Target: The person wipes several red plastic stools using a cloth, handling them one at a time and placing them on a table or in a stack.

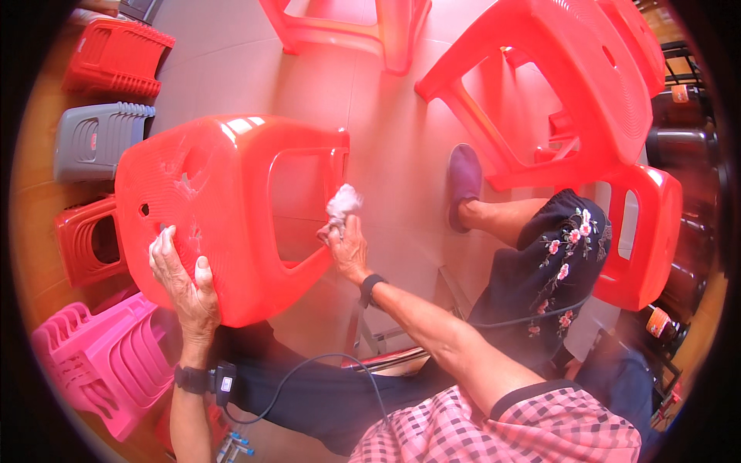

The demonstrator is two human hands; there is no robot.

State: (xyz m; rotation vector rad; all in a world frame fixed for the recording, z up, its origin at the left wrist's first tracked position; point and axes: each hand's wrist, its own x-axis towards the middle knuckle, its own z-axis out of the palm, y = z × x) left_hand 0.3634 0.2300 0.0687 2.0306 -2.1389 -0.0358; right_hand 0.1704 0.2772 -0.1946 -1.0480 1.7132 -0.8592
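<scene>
A red plastic stool lies tipped on its side before me, its ribbed seat facing left and its legs pointing right. My left hand rests on the lower part of the seat, fingers spread slightly, with one fingertip by a small hole. A crumpled whitish cloth is pinched in my right hand, at the end of a stool leg beside the side opening. Pale scuffs or residue show on the seat. Both wrists wear dark bands, and a cable runs from the left one.
More red stools stand at the upper right and top. Along the left are stacked red stools, grey stools and pink stools. Dark containers line the right side. Metal tubing lies near my legs.
</scene>
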